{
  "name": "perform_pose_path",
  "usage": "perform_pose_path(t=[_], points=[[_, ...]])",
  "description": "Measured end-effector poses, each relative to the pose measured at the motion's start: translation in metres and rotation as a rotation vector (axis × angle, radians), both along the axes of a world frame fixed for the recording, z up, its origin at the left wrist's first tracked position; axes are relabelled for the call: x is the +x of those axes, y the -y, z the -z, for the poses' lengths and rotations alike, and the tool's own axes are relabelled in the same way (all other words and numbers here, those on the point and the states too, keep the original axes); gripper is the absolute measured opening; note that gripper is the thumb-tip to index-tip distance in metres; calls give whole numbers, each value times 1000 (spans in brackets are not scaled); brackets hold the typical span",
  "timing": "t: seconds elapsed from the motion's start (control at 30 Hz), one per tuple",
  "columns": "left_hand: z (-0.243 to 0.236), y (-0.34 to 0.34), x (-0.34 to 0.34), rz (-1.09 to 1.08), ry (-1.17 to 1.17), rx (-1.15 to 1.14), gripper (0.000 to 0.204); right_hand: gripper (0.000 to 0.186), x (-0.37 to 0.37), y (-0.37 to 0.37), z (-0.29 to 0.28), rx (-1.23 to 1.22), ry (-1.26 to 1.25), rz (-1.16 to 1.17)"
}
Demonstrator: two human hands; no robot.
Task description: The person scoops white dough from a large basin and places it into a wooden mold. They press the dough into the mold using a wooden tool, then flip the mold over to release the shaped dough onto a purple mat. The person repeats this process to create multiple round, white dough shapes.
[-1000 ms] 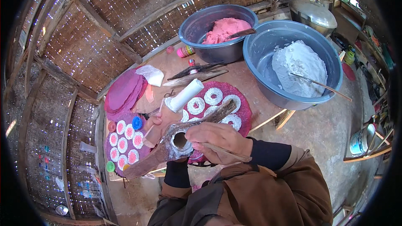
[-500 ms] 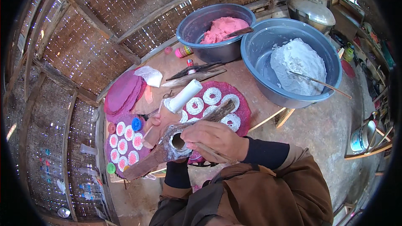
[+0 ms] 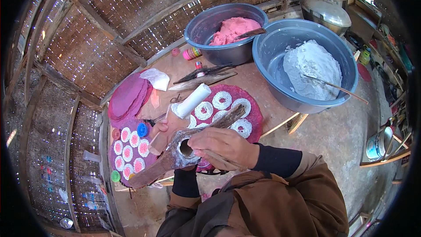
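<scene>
My left hand [image 3: 163, 129] is closed around a wooden press [image 3: 149, 171], a long plank with a round hole; the plank partly hides the fingers. A white cylinder [image 3: 193, 101] on a wooden piece sticks up beyond that hand. My right hand [image 3: 228, 145] pinches a thin stick [image 3: 223, 160] at the rim of the hole, which is smeared with white paste. Dark wood stands out beyond the right fingers. Beneath the press lies a round magenta mat [image 3: 252, 114] bearing several lacy white rings [image 3: 222, 100]. To the left, several white rounds with pink centres [image 3: 128, 153] rest on another magenta mat.
Two grey basins stand at the back: one with pink dough [image 3: 234, 30], the other with white dough [image 3: 313, 70] and a stick. Stacked magenta mats [image 3: 129, 96], a blue cap [image 3: 142, 129] and loose wooden pieces [image 3: 204, 81] lie on the table. A lidded pot [image 3: 326, 13] sits behind.
The right hand and its stick have shifted very slightly to the left at the hole. The left hand keeps its hold on the press.
</scene>
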State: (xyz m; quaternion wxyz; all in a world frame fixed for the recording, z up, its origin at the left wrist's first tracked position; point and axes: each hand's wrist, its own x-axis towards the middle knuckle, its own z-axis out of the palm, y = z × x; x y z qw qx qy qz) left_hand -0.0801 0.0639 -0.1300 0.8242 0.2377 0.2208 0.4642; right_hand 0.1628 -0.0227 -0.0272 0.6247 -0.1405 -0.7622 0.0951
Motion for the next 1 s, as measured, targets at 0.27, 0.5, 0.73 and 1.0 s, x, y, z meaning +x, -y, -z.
perform_pose_path(t=[0.27,0.5,0.73,1.0], points=[[-93,2,29,298,-294,-146,54,23,2,-2,0,-23,-15,-13],[-89,17,36,-64,-320,-4,36,24,3,-4,0,-16,-1,2],[-34,11,42,-359,-129,207,32,23,1,-5,1,8,16,19],[-29,7,31,-203,-59,144,44,23,0,-6,-4,-42,15,-41]])
